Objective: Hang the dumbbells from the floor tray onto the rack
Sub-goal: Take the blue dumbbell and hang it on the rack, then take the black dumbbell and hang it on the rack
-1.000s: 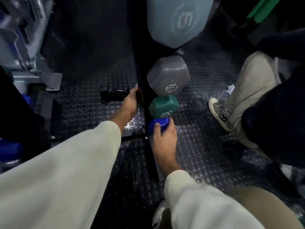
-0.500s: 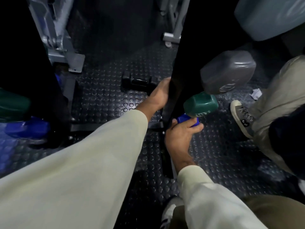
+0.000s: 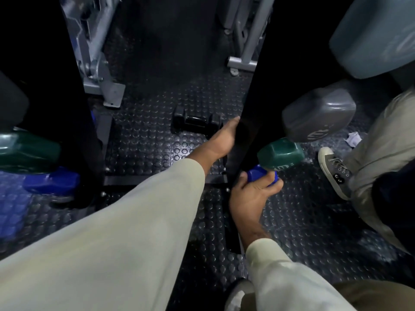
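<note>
- Dumbbells show at seven places: on the rack's right side a blue dumbbell [image 3: 261, 176] sits lowest, a green dumbbell [image 3: 280, 154] just above it, a grey dumbbell [image 3: 318, 117] above that, and a large pale blue-grey dumbbell [image 3: 372, 34] at the top.
- At the left edge, a second green head [image 3: 29, 151] and a second blue head [image 3: 52, 180] hang low on another dark upright.
- One black dumbbell [image 3: 196, 122] lies on the studded rubber floor [image 3: 146, 140], just beyond the left hand.
- All have faceted, glossy heads; the grey and green ones carry pale printed marks.
- Right hand [image 3: 251, 194] curls its fingers and thumb round the blue dumbbell's head, low at the rack's foot.
- Left hand [image 3: 222, 140] wraps the black rack upright [image 3: 249, 108]; its fingertips are hidden behind the post.
- Two cream sleeves reach forward.
- Another person's grey sneaker [image 3: 334, 171] and khaki trouser leg stand at the right, with a scrap of white paper [image 3: 353, 139] beside them.
</note>
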Tool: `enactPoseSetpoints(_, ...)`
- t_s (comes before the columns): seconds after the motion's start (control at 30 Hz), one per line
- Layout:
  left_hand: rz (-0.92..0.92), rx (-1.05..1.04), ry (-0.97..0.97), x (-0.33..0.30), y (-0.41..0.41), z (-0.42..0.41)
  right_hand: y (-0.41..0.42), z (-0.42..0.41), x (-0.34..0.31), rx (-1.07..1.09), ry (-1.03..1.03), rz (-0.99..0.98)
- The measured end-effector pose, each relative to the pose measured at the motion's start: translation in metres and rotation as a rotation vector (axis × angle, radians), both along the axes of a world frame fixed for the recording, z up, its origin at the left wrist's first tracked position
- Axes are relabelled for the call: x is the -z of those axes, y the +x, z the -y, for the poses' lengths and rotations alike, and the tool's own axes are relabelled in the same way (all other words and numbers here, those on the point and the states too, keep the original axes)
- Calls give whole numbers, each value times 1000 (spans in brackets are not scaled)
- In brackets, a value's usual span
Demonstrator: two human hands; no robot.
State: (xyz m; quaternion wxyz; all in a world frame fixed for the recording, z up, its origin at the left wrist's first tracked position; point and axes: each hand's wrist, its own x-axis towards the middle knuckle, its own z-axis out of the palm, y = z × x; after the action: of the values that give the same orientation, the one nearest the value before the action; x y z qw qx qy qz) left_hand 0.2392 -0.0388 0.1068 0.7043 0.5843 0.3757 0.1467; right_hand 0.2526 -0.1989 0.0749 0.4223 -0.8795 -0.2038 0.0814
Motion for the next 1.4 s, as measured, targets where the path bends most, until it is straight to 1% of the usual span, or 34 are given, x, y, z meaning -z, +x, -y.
enactPoseSetpoints(0.07,-17,43,-8,-10,-10,-2,-1,11,8,1,97,-38)
enactPoseSetpoints(0.13,-101,63,98,-14,-23,-5,-7,17,17,131,163,-251)
enactPoseSetpoints(0.2,-225,54,251,-7,-40,-9,-22,19,23,233,115,-429)
enactPoseSetpoints(0.23,-276,51,297,-4,-50,-9,-31,18,26,242,76,-472)
enactPoseSetpoints(0.3,-344,33,357,10,-65,-15,-44,9,34,191,47,-515)
enactPoseSetpoints(0.43,-445,-55,368,39,-100,-31,-53,-26,45,-18,60,-550)
enactPoseSetpoints(0.57,-505,-137,370,71,-130,-43,-36,-69,51,-149,39,-455)
enactPoseSetpoints(0.73,-563,-169,379,97,-148,-40,-8,-124,69,-249,-90,-309)
enactPoseSetpoints(0.93,-782,-137,324,144,-170,-36,-2,-179,89,-360,-139,-168)
enactPoseSetpoints(1.0,-861,-71,319,157,-176,-37,2,-192,96,-389,-160,-116)
enactPoseSetpoints(1.2,-1066,345,297,201,-185,-41,13,-228,108,-383,-244,-4)
enactPoseSetpoints(1.27,-1065,389,307,206,-185,-38,20,-245,113,-365,-267,8)
enactPoseSetpoints(1.33,-1042,366,279,207,-183,-38,31,-260,119,-308,-285,-14)
enactPoseSetpoints(1.4,-1048,352,280,209,-180,-37,43,-269,128,-265,-281,10)
